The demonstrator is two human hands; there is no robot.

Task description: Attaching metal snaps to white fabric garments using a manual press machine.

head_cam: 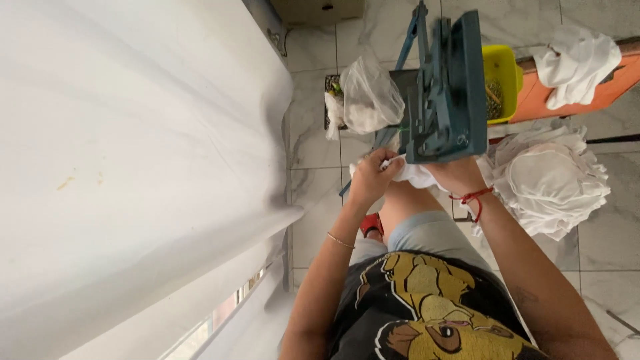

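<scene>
My left hand [369, 175] pinches the edge of a small white cloth [417, 175], fingers closed on it. My right hand [457, 175] grips the same cloth under the near end of a teal metal press [447, 90]. Cloth sits over my knee, between both hands. Pile of white cloth pieces [550, 180] right, clear plastic bag [370, 97] far left, yellow tray [503, 80] beyond the press.

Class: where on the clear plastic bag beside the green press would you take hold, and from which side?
Grip the plastic bag at its gathered neck, near the white scrap on the curtain side. There the film bunches into a narrow twist; its rounded body bulges, full and slippery, toward the press.
</scene>
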